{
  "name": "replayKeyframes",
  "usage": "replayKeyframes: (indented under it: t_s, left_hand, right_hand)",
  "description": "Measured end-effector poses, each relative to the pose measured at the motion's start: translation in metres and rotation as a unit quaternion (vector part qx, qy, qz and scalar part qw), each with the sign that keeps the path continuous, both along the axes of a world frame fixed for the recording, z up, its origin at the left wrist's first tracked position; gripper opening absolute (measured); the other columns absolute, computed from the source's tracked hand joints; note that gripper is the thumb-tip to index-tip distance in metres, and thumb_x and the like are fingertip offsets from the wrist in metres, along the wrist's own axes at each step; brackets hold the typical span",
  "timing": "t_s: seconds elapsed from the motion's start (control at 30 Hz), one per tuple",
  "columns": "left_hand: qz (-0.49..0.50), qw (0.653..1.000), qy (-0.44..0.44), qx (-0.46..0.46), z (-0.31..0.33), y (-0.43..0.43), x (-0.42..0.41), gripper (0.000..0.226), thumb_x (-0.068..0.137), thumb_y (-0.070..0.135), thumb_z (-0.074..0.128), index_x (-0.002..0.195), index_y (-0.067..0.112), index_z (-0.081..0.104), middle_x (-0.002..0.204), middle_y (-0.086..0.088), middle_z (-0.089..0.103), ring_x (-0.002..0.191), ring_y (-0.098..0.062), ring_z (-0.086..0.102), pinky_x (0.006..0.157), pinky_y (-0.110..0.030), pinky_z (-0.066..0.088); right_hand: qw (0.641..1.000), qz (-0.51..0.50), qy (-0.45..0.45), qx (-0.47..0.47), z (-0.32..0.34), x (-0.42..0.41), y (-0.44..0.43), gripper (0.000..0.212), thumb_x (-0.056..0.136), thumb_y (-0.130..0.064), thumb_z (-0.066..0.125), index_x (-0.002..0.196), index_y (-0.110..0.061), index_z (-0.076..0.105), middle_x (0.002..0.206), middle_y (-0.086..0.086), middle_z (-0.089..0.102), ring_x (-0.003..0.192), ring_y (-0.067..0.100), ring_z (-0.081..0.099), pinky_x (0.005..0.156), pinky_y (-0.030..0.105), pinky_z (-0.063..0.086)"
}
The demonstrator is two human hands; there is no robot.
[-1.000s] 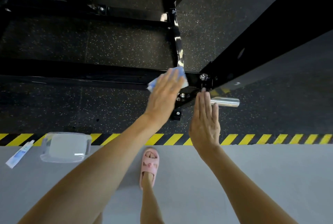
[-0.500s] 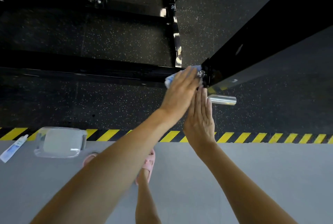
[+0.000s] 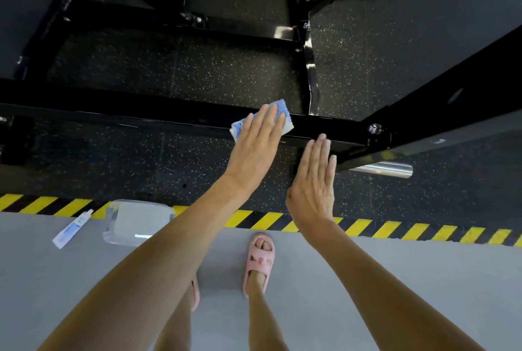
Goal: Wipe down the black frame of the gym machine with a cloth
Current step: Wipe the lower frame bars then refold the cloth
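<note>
**Two flat hands at the black frame**

Left hand (image 3: 254, 150) presses the blue cloth (image 3: 278, 107) on the horizontal bar of the black frame (image 3: 169, 120), fingers straight, not curled. Right hand (image 3: 313, 178) is just beside it, fingers released, holding nothing. A tube (image 3: 72, 227) and a clear container (image 3: 138, 222) lie on the floor (image 3: 423, 280).

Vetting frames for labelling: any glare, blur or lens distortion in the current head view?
Head view: white glare streaks on the glossy black metal frame; the yellow-and-black hazard stripe bends slightly, typical of a wide-angle lens; the left hand pressing the blue cloth and the open right hand look sharp; the top-left corner is too dark for detail.
</note>
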State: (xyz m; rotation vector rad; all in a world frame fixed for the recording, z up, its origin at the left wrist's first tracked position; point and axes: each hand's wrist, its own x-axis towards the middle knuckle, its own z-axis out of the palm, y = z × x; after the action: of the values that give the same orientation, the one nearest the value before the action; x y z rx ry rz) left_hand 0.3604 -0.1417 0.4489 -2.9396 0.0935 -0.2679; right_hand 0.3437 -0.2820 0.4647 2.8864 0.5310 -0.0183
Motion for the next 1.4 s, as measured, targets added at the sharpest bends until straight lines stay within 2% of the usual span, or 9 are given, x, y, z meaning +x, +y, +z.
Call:
replayKeyframes:
  t_s: [0.17,0.3,0.53,0.73,1.0,1.17,1.23,1.3,1.4]
  left_hand:
    - [0.043,0.998,0.027,0.029,0.005,0.058,-0.02,0.059,0.092,0.007,0.022,0.151,0.005,0.019,0.155,-0.018,0.024,0.144,-0.031,0.025,0.116,-0.044,0.024]
    - [0.075,0.997,0.025,0.023,0.007,0.107,-0.036,0.06,0.09,0.009,0.034,0.149,0.005,0.025,0.154,-0.018,0.029,0.142,-0.031,0.029,0.114,-0.044,0.029]
    - [0.158,0.987,0.021,0.035,0.004,0.204,-0.075,0.059,0.092,0.008,0.041,0.148,0.004,0.026,0.152,-0.019,0.032,0.14,-0.031,0.033,0.112,-0.044,0.033]
    - [0.221,0.972,0.069,0.034,0.011,0.27,-0.107,0.066,0.091,0.013,0.057,0.148,0.002,0.026,0.151,-0.022,0.032,0.14,-0.033,0.033,0.111,-0.045,0.033]
    - [0.193,0.974,0.119,0.019,0.024,0.293,-0.121,0.064,0.087,0.018,0.062,0.145,0.004,0.037,0.147,-0.018,0.04,0.137,-0.029,0.039,0.11,-0.043,0.035]
    - [0.237,0.956,0.162,-0.063,0.031,0.291,-0.132,0.054,0.086,0.02,0.066,0.136,0.004,0.05,0.135,-0.019,0.054,0.126,-0.03,0.052,0.1,-0.04,0.046]
    - [0.328,0.907,0.193,-0.181,0.033,0.289,-0.148,0.039,0.092,0.016,0.058,0.13,0.008,0.053,0.129,-0.016,0.058,0.119,-0.029,0.057,0.09,-0.037,0.048]
    - [0.417,0.804,0.222,-0.361,0.017,0.296,-0.166,0.031,0.097,0.011,0.05,0.127,0.009,0.053,0.125,-0.014,0.059,0.114,-0.029,0.058,0.086,-0.036,0.045]
    - [0.527,0.559,0.296,-0.568,0.001,0.315,-0.187,0.026,0.083,0.005,0.059,0.109,0.001,0.062,0.111,-0.02,0.061,0.099,-0.031,0.061,0.08,-0.034,0.047]
  right_hand:
    - [0.997,0.041,0.021,0.064,-0.001,-0.01,0.051,0.079,0.077,-0.006,0.036,0.151,0.002,0.009,0.155,0.032,0.004,0.145,0.044,0.002,0.119,0.048,-0.003]
    - [0.994,0.061,0.031,0.089,-0.001,-0.022,0.097,0.078,0.079,-0.003,0.042,0.151,0.005,0.011,0.156,0.031,0.005,0.146,0.043,0.003,0.119,0.049,0.003]
    - [0.989,0.09,0.039,0.108,-0.002,-0.049,0.184,0.07,0.082,-0.007,0.024,0.149,0.007,0.01,0.157,0.026,0.005,0.147,0.038,0.003,0.119,0.048,0.003]
    - [0.99,0.099,0.071,0.065,0.0,-0.074,0.245,0.085,0.081,-0.01,0.052,0.149,0.006,0.003,0.158,0.025,0.0,0.147,0.037,-0.002,0.119,0.046,-0.005]
    - [0.989,0.102,0.091,0.048,-0.001,-0.104,0.292,0.092,0.076,-0.008,0.061,0.149,0.006,0.006,0.158,0.025,0.006,0.147,0.036,0.002,0.118,0.047,-0.001]
    - [0.977,0.127,0.134,0.111,-0.011,-0.119,0.304,0.091,0.066,-0.003,0.07,0.145,0.009,0.027,0.153,0.027,0.025,0.143,0.038,0.023,0.117,0.045,0.008]
    - [0.965,0.157,0.171,0.121,-0.013,-0.12,0.303,0.086,0.069,-0.003,0.071,0.144,0.009,0.03,0.152,0.027,0.028,0.142,0.037,0.026,0.119,0.044,0.014]
    - [0.949,0.17,0.235,0.12,-0.008,-0.117,0.304,0.076,0.088,-0.007,0.057,0.15,0.003,0.016,0.159,0.019,0.013,0.148,0.03,0.01,0.121,0.037,0.006]
    - [0.91,0.098,0.366,0.169,0.004,-0.104,0.311,0.061,0.095,-0.007,0.043,0.152,-0.006,0.02,0.158,0.011,0.022,0.145,0.023,0.02,0.118,0.032,0.021]
